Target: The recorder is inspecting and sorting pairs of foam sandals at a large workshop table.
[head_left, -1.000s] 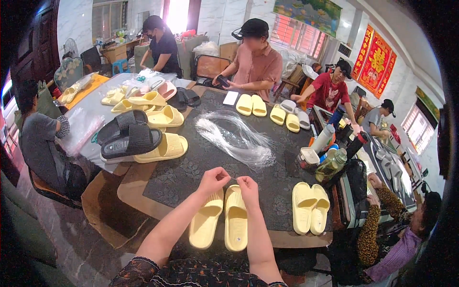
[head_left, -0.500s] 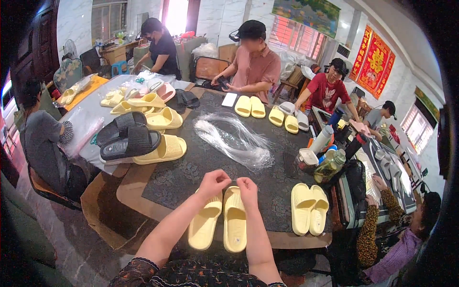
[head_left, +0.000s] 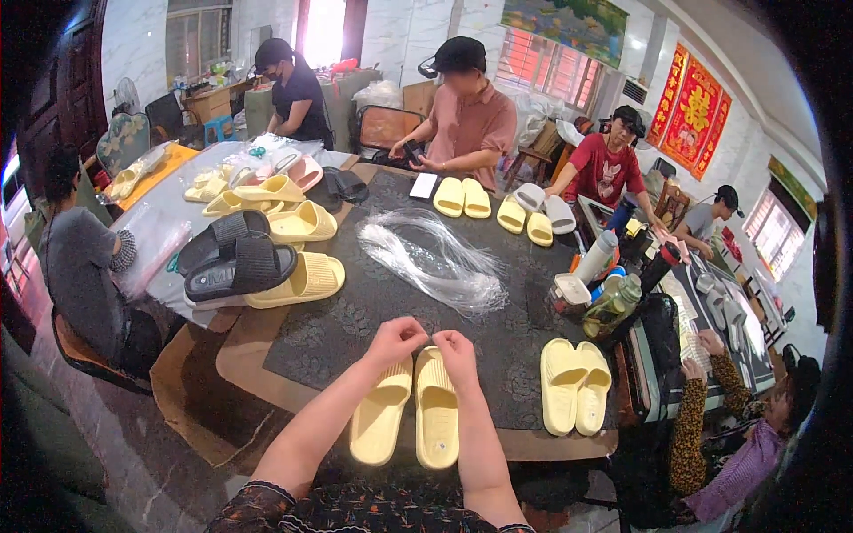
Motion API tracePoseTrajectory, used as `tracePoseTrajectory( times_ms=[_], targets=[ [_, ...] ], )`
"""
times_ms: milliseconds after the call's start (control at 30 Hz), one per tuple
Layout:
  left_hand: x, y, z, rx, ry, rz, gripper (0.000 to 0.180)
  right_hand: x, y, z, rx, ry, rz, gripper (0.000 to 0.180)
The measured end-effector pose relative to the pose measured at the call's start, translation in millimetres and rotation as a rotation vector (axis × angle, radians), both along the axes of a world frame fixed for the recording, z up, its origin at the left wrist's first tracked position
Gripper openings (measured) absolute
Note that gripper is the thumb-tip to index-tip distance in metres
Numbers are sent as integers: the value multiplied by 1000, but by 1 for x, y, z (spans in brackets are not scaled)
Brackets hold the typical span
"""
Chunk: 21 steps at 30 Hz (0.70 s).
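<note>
We look down at a pair of pale yellow foam slippers (head_left: pixel 410 416) lying side by side at the near edge of the dark desk (head_left: pixel 338 329). They look light, soft and bendy, easiest gripped at the strap. Our left hand (head_left: pixel 398 338) and right hand (head_left: pixel 455 346) meet at the far ends, fingers pinched together on something too small to identify, forearms stretched forward.

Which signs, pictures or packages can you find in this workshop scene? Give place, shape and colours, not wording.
Red hanging banners: right wall, tall rectangles, gold characters.
Landscape picture: back wall, wide, green and blue.
Clear plastic bags: table centre, loose heap.
White card: far table edge, small rectangle.
</note>
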<state>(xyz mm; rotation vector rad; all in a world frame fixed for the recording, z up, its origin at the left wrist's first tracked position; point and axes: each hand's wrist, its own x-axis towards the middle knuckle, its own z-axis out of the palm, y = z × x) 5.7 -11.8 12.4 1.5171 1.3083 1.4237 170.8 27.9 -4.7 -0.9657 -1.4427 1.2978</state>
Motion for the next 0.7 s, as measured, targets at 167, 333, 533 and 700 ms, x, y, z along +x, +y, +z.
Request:
tracePoseTrajectory(
  times_ms=[167,333,533,700],
  targets=[
    [2,0,5,25,-22,42,11,0,2,-2,-12,23,-120,14],
    [2,2,-1,42,-38,33,12,0,6,-10,7,41,13,16],
    [-3,3,1,-13,-48,74,12,-1,10,-13,4,52,-59,12],
    [6,0,6,-24,-5,-10,12,2,10,-17,34,-75,50,12]
  ],
)
